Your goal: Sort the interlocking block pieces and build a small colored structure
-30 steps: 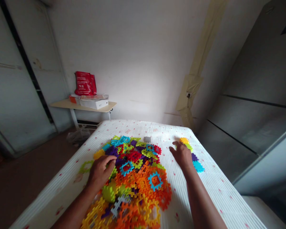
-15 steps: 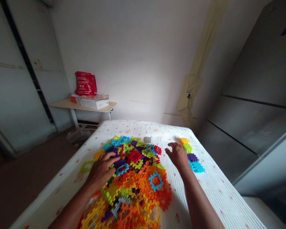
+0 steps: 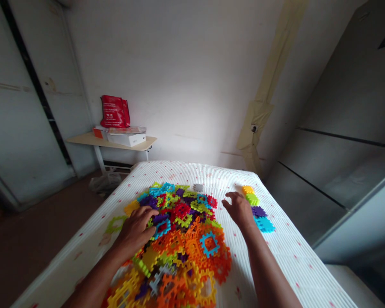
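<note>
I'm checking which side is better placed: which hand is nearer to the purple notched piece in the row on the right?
Right. The right hand is just left of the purple notched piece; the left hand is farther off, at the pile's left side.

Two bare hands and two bare forearms of a person show in the lower half of the frame. The left hand, left of centre, has slender fingers, rounded fingertips and a distinct thumb. The right hand, right of centre, looks similar, with a narrow wrist below it. The left forearm and right forearm are uncovered as far as the bottom edge, each broadening towards it. Finer details, such as the nails, are too small and soft to tell.
</note>
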`<control>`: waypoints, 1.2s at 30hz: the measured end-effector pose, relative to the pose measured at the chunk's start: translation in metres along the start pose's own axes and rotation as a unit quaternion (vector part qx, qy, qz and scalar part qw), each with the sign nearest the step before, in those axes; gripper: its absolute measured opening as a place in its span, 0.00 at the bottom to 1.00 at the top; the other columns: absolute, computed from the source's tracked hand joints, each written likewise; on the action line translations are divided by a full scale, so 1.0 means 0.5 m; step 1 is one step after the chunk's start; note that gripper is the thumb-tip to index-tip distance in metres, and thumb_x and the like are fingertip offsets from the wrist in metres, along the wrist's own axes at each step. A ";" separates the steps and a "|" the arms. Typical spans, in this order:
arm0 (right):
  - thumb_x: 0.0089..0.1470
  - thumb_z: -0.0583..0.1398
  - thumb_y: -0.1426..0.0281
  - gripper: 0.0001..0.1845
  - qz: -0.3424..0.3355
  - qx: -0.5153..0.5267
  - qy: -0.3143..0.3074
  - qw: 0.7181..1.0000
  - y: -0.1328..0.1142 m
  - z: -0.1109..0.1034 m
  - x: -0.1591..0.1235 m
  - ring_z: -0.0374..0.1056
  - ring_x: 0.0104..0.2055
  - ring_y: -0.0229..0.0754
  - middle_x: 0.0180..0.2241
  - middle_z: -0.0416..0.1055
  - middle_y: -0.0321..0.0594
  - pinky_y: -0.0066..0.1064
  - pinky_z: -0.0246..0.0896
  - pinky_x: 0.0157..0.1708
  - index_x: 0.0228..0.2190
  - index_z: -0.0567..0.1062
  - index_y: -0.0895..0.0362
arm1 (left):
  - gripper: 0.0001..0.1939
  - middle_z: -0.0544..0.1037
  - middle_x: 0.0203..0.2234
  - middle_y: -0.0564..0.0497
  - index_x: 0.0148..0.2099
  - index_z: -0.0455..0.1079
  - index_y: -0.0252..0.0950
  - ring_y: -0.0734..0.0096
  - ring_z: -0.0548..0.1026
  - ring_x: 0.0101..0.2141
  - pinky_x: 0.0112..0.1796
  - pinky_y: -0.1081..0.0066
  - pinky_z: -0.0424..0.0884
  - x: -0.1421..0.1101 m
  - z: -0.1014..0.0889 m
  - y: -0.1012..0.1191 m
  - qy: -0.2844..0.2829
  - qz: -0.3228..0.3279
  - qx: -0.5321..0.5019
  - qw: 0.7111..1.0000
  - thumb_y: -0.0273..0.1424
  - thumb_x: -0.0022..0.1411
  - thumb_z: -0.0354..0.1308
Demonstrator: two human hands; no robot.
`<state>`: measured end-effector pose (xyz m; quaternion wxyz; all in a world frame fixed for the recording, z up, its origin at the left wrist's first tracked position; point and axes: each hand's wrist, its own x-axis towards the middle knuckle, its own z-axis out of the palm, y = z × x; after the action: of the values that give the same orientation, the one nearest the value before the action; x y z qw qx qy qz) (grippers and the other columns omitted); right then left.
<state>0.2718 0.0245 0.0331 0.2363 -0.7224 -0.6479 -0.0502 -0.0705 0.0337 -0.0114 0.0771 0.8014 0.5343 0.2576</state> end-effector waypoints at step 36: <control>0.45 0.65 0.59 0.23 -0.164 0.419 -0.120 0.885 -0.232 0.055 -0.108 0.70 0.37 0.40 0.37 0.74 0.38 0.29 0.65 0.38 0.43 0.74 0.56 | 0.07 0.76 0.29 0.52 0.30 0.69 0.41 0.71 0.75 0.34 0.40 0.72 0.70 -0.023 -0.033 0.088 0.263 0.217 -0.069 0.938 0.24 0.57 0.54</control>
<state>0.1457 -0.0079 0.0207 0.4261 -0.4401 -0.7410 0.2751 -0.0463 0.0023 0.0166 -0.0688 0.7945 0.3293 0.5055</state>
